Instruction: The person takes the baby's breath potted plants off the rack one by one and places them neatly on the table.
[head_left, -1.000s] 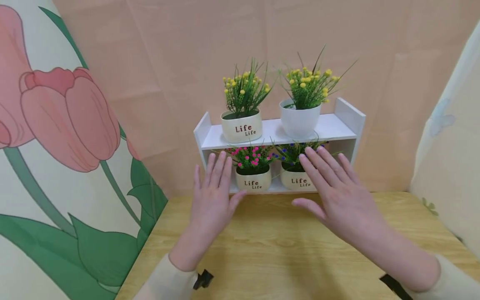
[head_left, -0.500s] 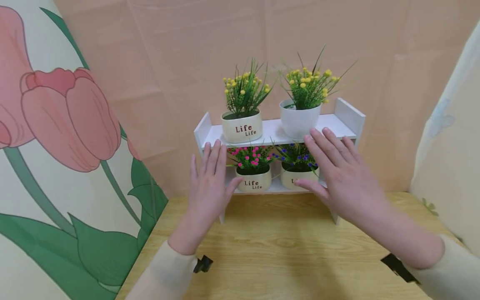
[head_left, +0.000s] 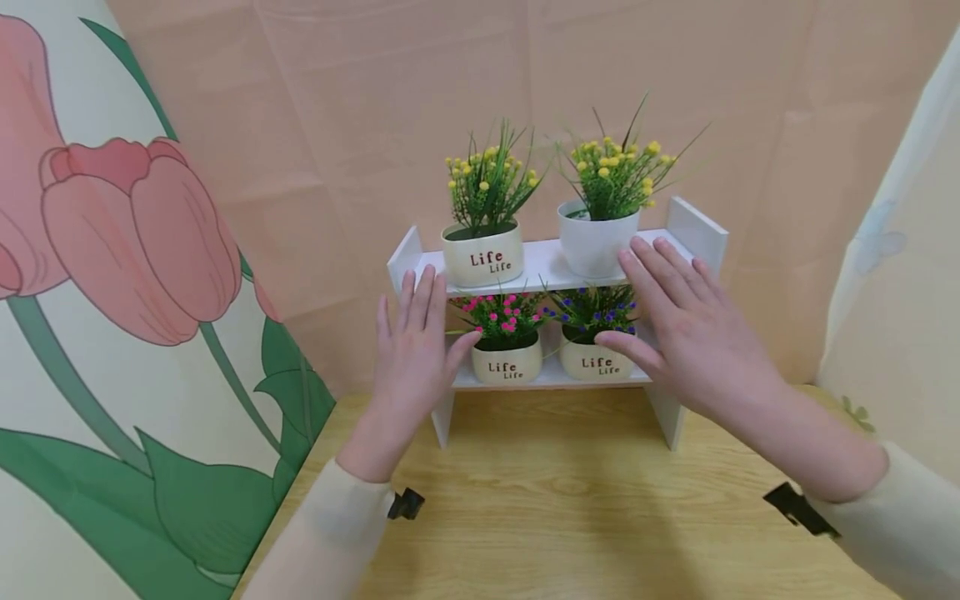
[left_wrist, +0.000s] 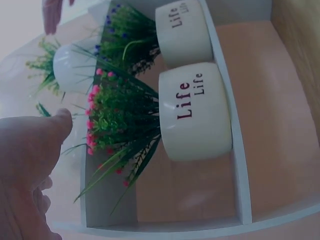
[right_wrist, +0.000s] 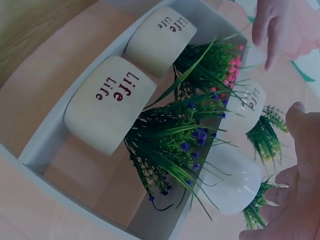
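My left hand (head_left: pixel 415 354), fingers straight and spread a little, is in front of the left end of a white two-tier shelf (head_left: pixel 699 233). My right hand (head_left: pixel 697 354) is held the same way before the shelf's right end, its fingertips overlapping the top board near a plain white pot (head_left: pixel 597 246) of yellow flowers. Beside that pot stands a cream "Life" pot (head_left: pixel 483 258), also with yellow flowers. On the lower tier are a cream pot with pink flowers (left_wrist: pixel 197 115) and another with blue flowers (right_wrist: pixel 107 107). Neither hand holds anything.
The shelf stands on two side legs at the back of a wooden table (head_left: pixel 540 508). Behind it hangs a pinkish cloth backdrop (head_left: pixel 337 125). A panel with printed tulips (head_left: pixel 135 225) borders the left side, and a pale cloth (head_left: pixel 900 333) the right.
Both hands have moved up and slightly outward, from before the lower tier toward the top board, uncovering the shelf's legs and the blue-flower pot. The pots and shelf have kept their places.
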